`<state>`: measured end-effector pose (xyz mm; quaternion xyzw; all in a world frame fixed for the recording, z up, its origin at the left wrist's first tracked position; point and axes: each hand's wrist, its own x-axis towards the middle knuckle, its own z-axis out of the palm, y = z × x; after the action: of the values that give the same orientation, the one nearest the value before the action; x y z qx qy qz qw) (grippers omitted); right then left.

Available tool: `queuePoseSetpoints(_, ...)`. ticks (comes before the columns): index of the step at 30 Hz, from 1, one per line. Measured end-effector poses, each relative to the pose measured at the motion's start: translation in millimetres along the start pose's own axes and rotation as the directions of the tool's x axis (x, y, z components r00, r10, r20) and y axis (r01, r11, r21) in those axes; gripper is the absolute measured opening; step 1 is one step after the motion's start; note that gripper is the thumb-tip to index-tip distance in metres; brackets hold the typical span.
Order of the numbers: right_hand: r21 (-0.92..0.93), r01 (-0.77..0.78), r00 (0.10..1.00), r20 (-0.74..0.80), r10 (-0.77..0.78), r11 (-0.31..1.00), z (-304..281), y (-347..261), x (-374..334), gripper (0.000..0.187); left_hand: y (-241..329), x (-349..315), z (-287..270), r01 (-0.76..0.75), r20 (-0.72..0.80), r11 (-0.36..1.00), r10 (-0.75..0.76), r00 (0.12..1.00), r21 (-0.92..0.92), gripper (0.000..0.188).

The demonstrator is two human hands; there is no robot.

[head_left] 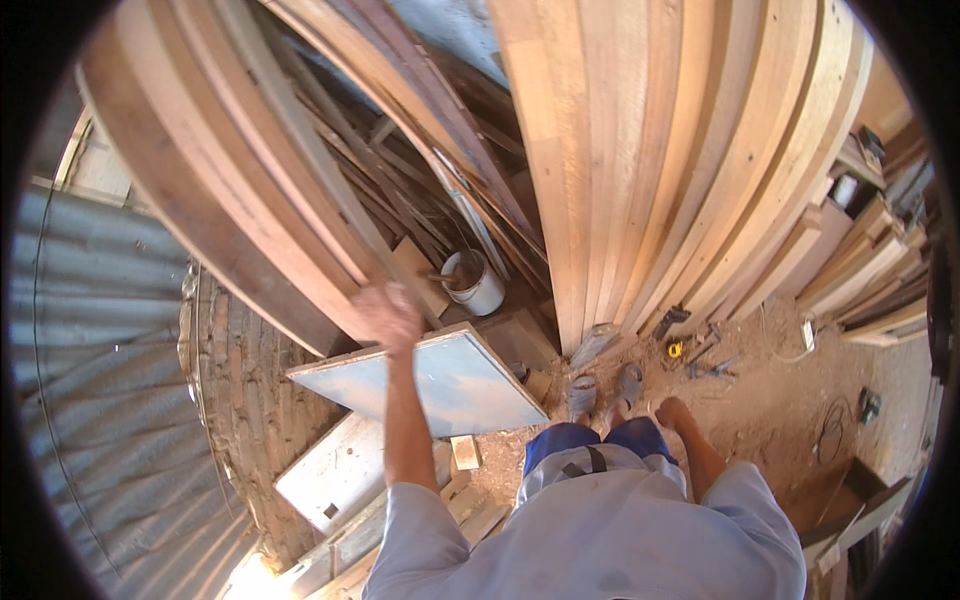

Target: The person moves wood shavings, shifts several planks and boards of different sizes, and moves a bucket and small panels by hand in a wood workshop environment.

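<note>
Bare sawn wooden planks [650,150], matt and pale, lean at twelve o'clock; darker, rougher boards [230,190] stand at ten. A pale-blue painted panel [450,375], smooth but scuffed, lies at centre. At nine o'clock sit corrugated metal sheeting [90,350] and a rough brick wall [245,400].

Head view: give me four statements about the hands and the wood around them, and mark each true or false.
1. The left hand is on a leaning plank. True.
2. The right hand holds a hammer. False: it hangs empty beside the thigh.
3. A white bucket sits among the timber behind the pale blue board. True.
4. The planks at centre lie flat on the ground. False: the upright planks stand on end, leaning.
</note>
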<state>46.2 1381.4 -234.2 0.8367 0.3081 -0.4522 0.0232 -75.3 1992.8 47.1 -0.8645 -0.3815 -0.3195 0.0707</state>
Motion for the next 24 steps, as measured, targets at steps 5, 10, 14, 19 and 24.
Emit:
queuePoseSetpoints(5,-0.298,0.219,0.964,-0.079,-0.252,0.929,13,45,15,0.026,15,-92,23,0.007,0.434,0.999,0.016,0.901,-0.051,0.030)
queuePoseSetpoints(10,0.196,0.402,0.841,-0.465,-0.276,0.894,-10,11,17,0.019,15,-122,-27,-0.032,0.374,0.987,0.088,0.923,-0.155,0.024)
queuePoseSetpoints(14,0.397,0.252,0.940,-0.317,-0.126,0.883,-34,-47,6,0.022,28,-182,-106,-0.046,0.311,0.982,0.102,0.945,-0.182,0.020)
queuePoseSetpoints(19,0.322,0.371,0.921,-0.247,-0.301,0.871,-20,-67,8,0.023,60,-261,-222,0.100,0.461,0.970,0.013,0.887,-0.220,0.015)
queuePoseSetpoints(24,-0.589,0.720,0.548,0.161,-0.821,0.366,-4,-55,50,0.022,87,-327,-277,0.179,0.443,0.971,-0.092,0.892,-0.159,0.014)
